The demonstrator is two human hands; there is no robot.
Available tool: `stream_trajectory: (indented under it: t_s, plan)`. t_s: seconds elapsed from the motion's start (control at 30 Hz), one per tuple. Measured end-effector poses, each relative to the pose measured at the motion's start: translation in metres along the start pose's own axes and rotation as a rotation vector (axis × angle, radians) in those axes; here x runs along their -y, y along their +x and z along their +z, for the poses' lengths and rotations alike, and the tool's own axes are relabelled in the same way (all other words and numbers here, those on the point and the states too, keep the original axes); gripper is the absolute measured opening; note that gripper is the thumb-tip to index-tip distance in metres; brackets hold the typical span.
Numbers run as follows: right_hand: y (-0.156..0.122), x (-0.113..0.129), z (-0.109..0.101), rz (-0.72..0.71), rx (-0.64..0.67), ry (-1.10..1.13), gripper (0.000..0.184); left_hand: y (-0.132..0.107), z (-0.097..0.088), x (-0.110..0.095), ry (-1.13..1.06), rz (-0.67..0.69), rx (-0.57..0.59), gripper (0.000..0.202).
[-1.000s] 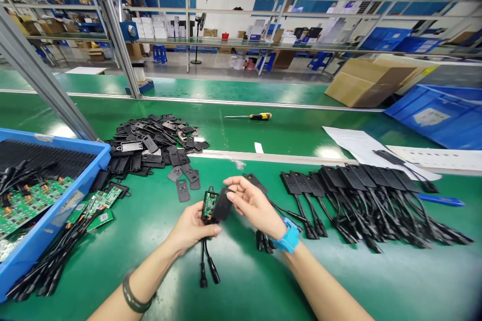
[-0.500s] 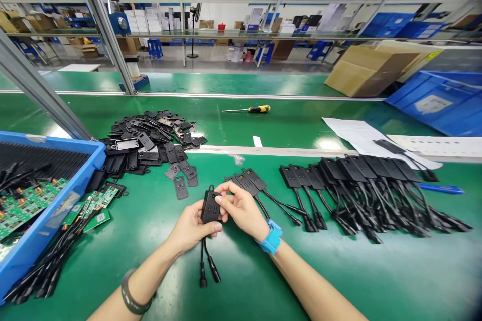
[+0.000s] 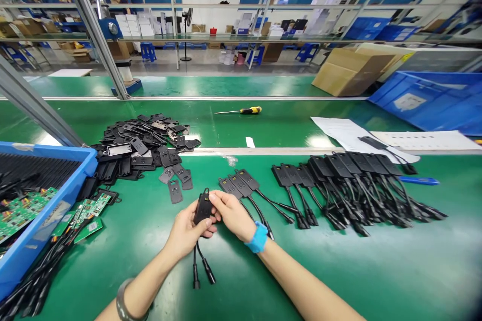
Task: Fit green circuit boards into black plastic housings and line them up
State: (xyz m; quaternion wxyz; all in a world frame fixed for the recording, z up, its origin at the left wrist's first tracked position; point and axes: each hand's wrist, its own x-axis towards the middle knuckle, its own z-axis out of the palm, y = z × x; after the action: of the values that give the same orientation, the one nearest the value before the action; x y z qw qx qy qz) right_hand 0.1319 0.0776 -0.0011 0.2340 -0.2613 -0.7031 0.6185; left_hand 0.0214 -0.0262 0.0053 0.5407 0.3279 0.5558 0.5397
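Note:
Between my two hands is a small black plastic controller box (image 3: pixel 203 209), with a loop at its top and two short connector cables (image 3: pixel 199 266) hanging from its lower end. My left hand (image 3: pixel 185 228) grips its left side, thumb across the lower front. My right hand (image 3: pixel 231 214) pinches its right edge near the top, fingers partly hidden behind. Just beyond my right hand lie several similar boxes with cables (image 3: pixel 239 182). Loose flat black covers (image 3: pixel 175 191) lie to the left, in front of a heap of black casing parts (image 3: pixel 139 143).
At left stands a blue bin (image 3: pixel 88 163) of circuit boards and cables, with more wired boards (image 3: pixel 88 215) beside it. A long row of cabled boxes (image 3: pixel 354 168) lies at right. Further back are a screwdriver (image 3: pixel 250 110), paper sheets (image 3: pixel 331 133), a cardboard box (image 3: pixel 350 70) and a blue crate (image 3: pixel 433 98).
My right thumb has moved from the box's front face to its upper right edge, uncovering a small yellowish mark. The whole view has shifted slightly.

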Motion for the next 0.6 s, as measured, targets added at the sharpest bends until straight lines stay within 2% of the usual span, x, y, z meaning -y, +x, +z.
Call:
stream_trajectory:
  t_s: [0.03,0.1,0.17,0.23,0.37,0.47,0.6]
  plan:
    - [-0.002,0.001,0.004,-0.077,-0.049,-0.131,0.034,0.000,0.001,0.000,-0.036,0.020,-0.017,0.060]
    - [-0.006,0.003,0.012,-0.213,-0.100,-0.391,0.046,0.001,0.002,0.000,-0.076,0.041,-0.019,0.077]
    - [-0.008,0.005,0.016,-0.261,-0.074,-0.586,0.061,0.000,0.000,0.000,-0.045,0.019,0.012,0.092]
    - [-0.008,0.007,0.015,-0.255,-0.066,-0.746,0.063,0.001,-0.003,0.001,0.036,0.030,-0.025,0.099]
    - [-0.002,0.012,0.001,-0.183,-0.166,-1.042,0.064,0.005,-0.014,0.005,0.210,0.192,-0.199,0.087]
    - [0.004,0.009,-0.008,-0.136,-0.265,-1.129,0.070,0.010,-0.025,0.011,0.256,0.225,-0.221,0.077]
    - [0.010,-0.005,-0.010,-0.096,-0.352,-1.151,0.082,0.023,-0.030,0.020,0.297,0.210,-0.206,0.078]
